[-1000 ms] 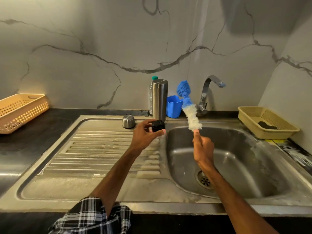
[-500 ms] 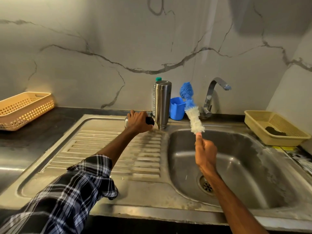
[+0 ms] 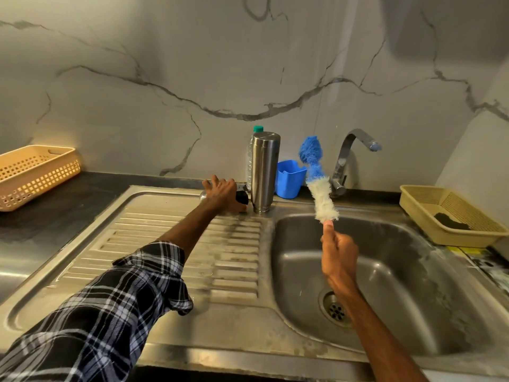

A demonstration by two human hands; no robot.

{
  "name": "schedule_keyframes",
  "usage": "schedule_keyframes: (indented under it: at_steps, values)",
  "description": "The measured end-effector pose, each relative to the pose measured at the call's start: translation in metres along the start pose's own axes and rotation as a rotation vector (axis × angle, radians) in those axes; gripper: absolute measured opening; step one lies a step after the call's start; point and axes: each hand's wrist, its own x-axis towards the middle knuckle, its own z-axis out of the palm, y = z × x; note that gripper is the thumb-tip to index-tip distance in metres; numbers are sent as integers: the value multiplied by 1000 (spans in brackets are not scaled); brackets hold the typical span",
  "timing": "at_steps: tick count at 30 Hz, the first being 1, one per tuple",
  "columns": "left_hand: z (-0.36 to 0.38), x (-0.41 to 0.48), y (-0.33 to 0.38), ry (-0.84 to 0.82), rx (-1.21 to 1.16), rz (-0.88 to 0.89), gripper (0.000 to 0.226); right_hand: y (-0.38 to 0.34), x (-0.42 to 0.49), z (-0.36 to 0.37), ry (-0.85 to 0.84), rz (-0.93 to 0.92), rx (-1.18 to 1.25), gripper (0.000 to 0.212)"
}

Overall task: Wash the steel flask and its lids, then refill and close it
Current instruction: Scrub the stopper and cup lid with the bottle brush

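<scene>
Left hand (image 3: 221, 193) has brought the black lid (image 3: 242, 197) down beside the steel flask (image 3: 264, 172), just to its right; fingers splayed, loosening. Right hand (image 3: 340, 253) grips the brush (image 3: 321, 194). Lid likely done; flask next.

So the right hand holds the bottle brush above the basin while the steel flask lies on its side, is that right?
Not quite: in the head view the steel flask stands upright, not on its side; the right hand does hold the bottle brush above the basin.
</scene>
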Motion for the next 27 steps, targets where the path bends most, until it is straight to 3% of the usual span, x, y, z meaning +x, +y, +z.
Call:
schedule_keyframes:
  at_steps: [3,6,10,16,20,23,27]
  values:
    - [-13,-7,-14,-71,94,-63,97,-2,-1,-1,-1,4,6,61]
    - [-10,-10,-34,-87,75,-121,80,-4,-2,-1,-1,24,21,60]
    - [5,-12,-51,17,-129,-45,55,-6,-1,-5,10,59,37,59]
    - [4,-47,-60,113,-304,23,64,-10,-3,-7,19,95,53,57]
    - [-8,-93,-41,96,-697,74,59,-14,-8,-16,22,68,55,58]
    - [-21,-131,-2,-105,-1166,87,49,-10,-14,-31,11,57,87,57]
    - [-14,-146,48,-300,-1569,100,48,-2,-19,-67,-39,42,70,48]
